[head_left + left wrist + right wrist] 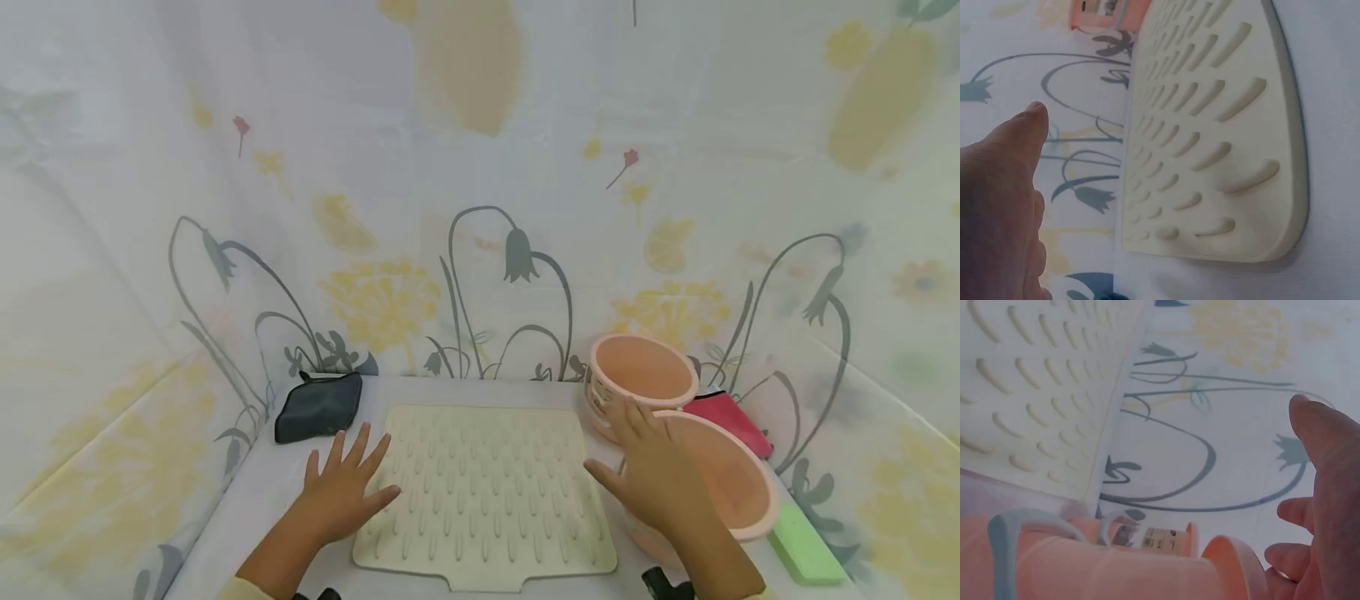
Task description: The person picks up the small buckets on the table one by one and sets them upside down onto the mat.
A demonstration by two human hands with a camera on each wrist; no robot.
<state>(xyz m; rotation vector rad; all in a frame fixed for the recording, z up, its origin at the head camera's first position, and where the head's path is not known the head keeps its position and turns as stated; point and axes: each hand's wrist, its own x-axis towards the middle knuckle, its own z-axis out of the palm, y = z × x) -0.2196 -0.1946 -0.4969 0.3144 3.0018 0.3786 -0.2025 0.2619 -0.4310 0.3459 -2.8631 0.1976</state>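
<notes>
A cream washboard-like board with rows of raised ridges lies flat on the white table, its short tab toward me. Over its left edge hovers my left hand, fingers spread and holding nothing; in the left wrist view that hand is apart from the board. My right hand is spread too, in front of two peach buckets, the farther one and the nearer one, partly covering both. In the right wrist view a bucket with a grey handle lies below the hand.
A black zip pouch lies at the back left. Behind the buckets is a red pouch or cloth, partly hidden. A light green block sits at the right table edge. Flower-printed curtain surrounds the table at the back and sides.
</notes>
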